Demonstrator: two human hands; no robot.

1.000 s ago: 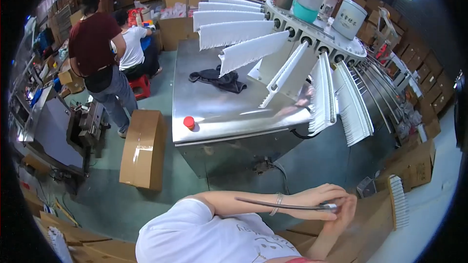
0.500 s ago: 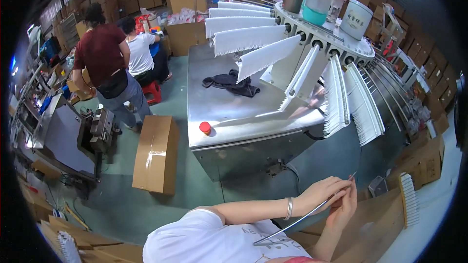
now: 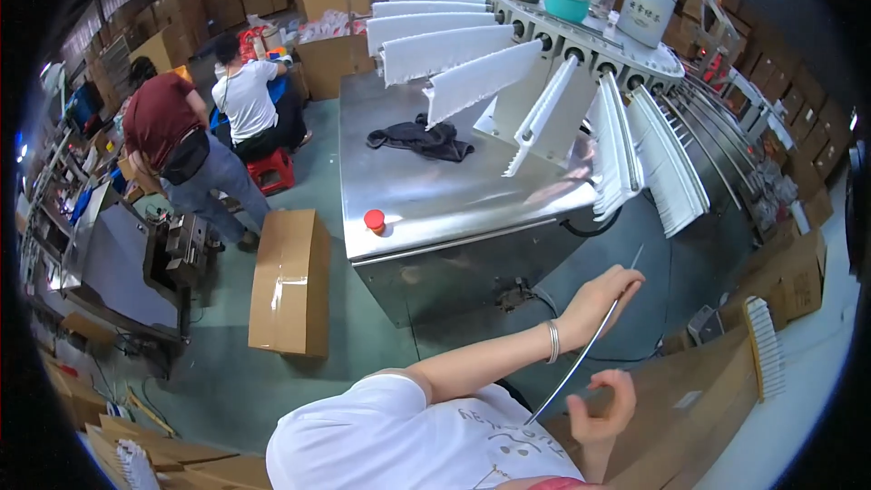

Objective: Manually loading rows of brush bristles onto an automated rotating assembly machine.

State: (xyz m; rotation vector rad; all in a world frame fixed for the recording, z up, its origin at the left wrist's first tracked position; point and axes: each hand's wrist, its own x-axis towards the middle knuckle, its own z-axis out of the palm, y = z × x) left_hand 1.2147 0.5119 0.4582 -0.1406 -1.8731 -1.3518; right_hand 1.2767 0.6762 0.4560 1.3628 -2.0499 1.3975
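Note:
My left hand (image 3: 599,307), with a bracelet at its wrist, is closed around a thin metal rod (image 3: 575,368). The rod slants from near my white shirt up past the fingers, its thin tip pointing toward the machine. Below it, my right hand (image 3: 606,406) is free of the rod, thumb and curled fingers apart with nothing between them. Ahead stands a machine with a round head (image 3: 581,25). White fringed sleeves (image 3: 621,150) hang from spindles around the head, and several bare rods (image 3: 703,141) stick out at its right.
A steel cabinet top (image 3: 435,195) carries a dark cloth (image 3: 422,139) and a red button (image 3: 375,221). Bottles and a tub (image 3: 646,11) stand on the round head. A carton (image 3: 288,286) sits on the floor. Two people (image 3: 172,122) work at left. A white-toothed wooden strip (image 3: 765,349) is at right.
My right hand has come off the rod and sits lower. My left hand has moved up and away with the rod, now steeper. The person in dark red has bent forward.

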